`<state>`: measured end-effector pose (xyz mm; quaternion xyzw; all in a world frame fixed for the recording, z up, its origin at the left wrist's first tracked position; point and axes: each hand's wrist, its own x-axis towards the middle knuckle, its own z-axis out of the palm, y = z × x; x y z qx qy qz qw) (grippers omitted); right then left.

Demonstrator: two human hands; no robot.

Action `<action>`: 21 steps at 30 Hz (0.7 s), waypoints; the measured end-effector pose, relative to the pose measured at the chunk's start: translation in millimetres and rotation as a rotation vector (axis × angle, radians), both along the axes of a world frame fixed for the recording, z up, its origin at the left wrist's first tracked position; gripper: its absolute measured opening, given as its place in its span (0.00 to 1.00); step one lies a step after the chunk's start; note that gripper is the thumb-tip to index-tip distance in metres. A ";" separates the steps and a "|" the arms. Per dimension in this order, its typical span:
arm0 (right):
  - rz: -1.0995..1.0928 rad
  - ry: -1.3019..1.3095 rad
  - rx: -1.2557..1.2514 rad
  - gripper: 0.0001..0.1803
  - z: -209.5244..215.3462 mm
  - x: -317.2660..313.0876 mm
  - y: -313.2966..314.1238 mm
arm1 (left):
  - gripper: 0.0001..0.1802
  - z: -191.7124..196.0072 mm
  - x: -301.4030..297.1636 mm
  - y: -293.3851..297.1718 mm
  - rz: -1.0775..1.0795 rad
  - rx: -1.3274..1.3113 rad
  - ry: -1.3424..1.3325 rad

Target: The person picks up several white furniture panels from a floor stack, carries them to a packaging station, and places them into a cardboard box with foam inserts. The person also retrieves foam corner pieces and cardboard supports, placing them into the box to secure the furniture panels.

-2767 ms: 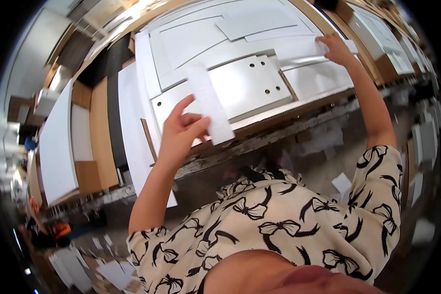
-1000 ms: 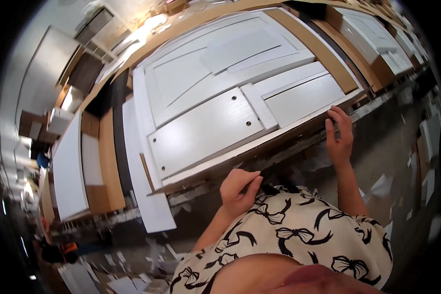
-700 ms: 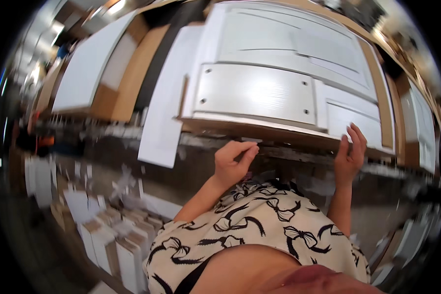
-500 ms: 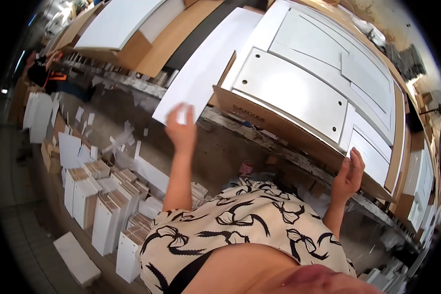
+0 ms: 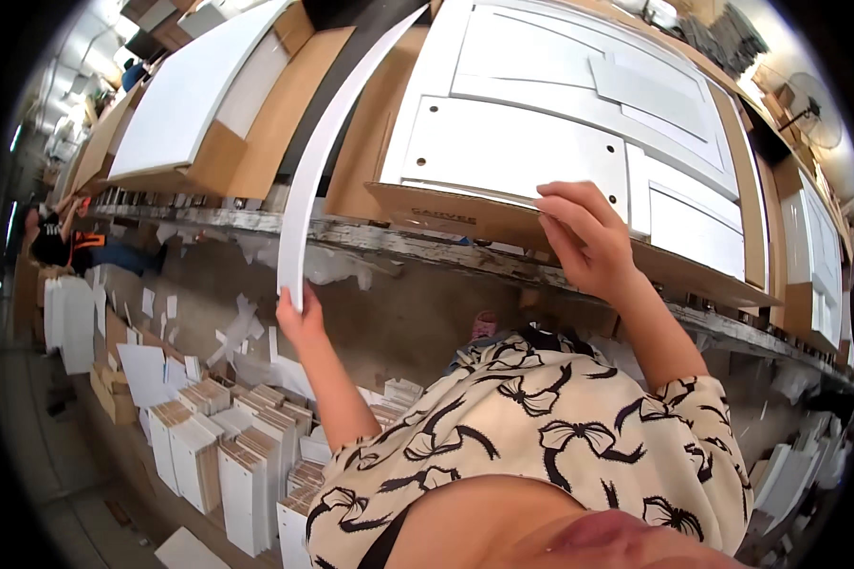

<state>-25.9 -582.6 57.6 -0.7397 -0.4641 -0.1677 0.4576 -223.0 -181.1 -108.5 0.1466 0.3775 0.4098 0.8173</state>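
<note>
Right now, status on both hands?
Left hand grips long white strip. Right hand on cardboard box edge under white panel. Nothing between.

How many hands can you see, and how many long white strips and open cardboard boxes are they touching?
Hands: 2, the left hand and right hand
Long white strip: 1
Cardboard box of white panels: 1
Total: 4
</note>
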 end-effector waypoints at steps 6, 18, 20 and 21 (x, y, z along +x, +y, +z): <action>-0.094 -0.292 -0.107 0.24 22.2 31.4 11.7 | 0.14 60.0 -39.5 -41.4 -0.159 0.247 0.175; -0.272 -0.523 -0.648 0.26 -5.5 87.0 -68.2 | 0.17 153.0 115.6 -61.8 -0.920 0.899 0.424; -0.289 -0.380 -0.712 0.26 -9.4 74.2 -101.3 | 0.18 151.1 170.4 -66.4 -1.015 1.055 0.483; -0.281 -0.285 -0.729 0.27 -15.5 71.9 -115.7 | 0.18 149.8 194.1 -73.9 -1.039 1.150 0.544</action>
